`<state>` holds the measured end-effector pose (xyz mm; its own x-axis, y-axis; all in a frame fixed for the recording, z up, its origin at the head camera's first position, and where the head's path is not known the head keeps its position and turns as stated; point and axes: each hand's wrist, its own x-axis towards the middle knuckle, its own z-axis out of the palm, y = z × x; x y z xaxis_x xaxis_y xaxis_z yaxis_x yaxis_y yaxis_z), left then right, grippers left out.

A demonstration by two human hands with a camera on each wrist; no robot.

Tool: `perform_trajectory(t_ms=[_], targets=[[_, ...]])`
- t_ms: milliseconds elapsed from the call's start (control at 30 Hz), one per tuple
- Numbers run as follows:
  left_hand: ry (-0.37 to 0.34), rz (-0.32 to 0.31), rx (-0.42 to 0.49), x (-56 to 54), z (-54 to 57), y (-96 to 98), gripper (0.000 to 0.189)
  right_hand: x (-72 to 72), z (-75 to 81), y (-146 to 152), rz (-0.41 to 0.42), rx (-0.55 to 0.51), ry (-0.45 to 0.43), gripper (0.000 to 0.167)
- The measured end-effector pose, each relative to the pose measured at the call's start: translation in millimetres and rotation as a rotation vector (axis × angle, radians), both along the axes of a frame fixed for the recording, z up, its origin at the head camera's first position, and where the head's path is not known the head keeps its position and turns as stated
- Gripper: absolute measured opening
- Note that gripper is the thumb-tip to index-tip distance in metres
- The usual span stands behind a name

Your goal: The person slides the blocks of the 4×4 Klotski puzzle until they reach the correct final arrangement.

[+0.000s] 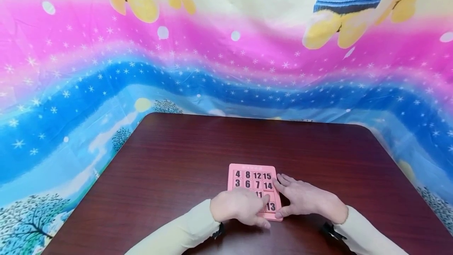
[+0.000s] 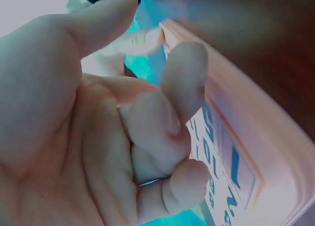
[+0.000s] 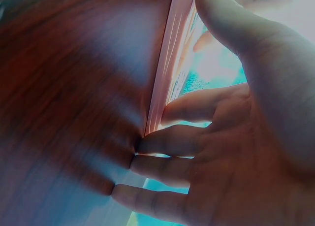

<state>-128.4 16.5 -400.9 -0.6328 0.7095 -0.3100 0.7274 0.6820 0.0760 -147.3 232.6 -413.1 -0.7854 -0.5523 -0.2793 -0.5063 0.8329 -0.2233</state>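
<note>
1. Step in hand, judging by the pose: shifting a numbered tile within the pink number puzzle (image 1: 253, 180), lying flat on the dark wooden table (image 1: 170, 168), toward the near side, partly under the left hand (image 1: 242, 206) and just beside the right hand (image 1: 306, 198).
2. Push with one fingertip, straight along a row or column, toward the seemingly bare slot (image 1: 273, 197) between tile 14 (image 1: 267, 186) and tile 13 (image 1: 271, 207).
3. Press lightly; with a hard or slanting push, likely to jam against a neighbouring tile. Finish each slide fully, flush with the row.
4. Brace the frame from the right edge, matching the push without tilting or turning the board; otherwise likely to skid on smooth wood.
5. Raise the left palm between slides to read the lower-left numbers, now covered in the head view.
6. On the left: index finger reaching out beside tile 11 (image 1: 259, 194), at the slot's edge; pressing or merely hovering, impossible to tell. Other fingers loosely bent, thumb well apart, nothing grasped.
7. On the right: fingers spread and nearly straight, thumb at the near right corner, index against the frame's side, remaining fingertips down by the table surface; steadying, apparently, with nothing enclosed.
</note>
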Motion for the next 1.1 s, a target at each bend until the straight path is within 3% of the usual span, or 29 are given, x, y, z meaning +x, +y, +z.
perform_trajectory(t_ms=[300,433,800,1100], targets=[[0.001,0.069,-0.008,-27.9,-4.7,8.8,0.072,0.9,0.0,0,0.011,0.010,-0.002,0.101],[-0.008,0.100,-0.028,-31.7,-5.5,11.8,0.076,0.3,-0.2,0,0.014,0.013,-0.002,0.102],[0.037,0.091,-0.027,-18.8,-5.5,13.9,0.084,-0.5,1.6,0,0.019,0.007,0.000,0.103],[0.048,0.090,-0.061,0.2,-4.7,14.5,0.090,0.3,1.4,0,0.007,0.000,-0.006,0.101]])
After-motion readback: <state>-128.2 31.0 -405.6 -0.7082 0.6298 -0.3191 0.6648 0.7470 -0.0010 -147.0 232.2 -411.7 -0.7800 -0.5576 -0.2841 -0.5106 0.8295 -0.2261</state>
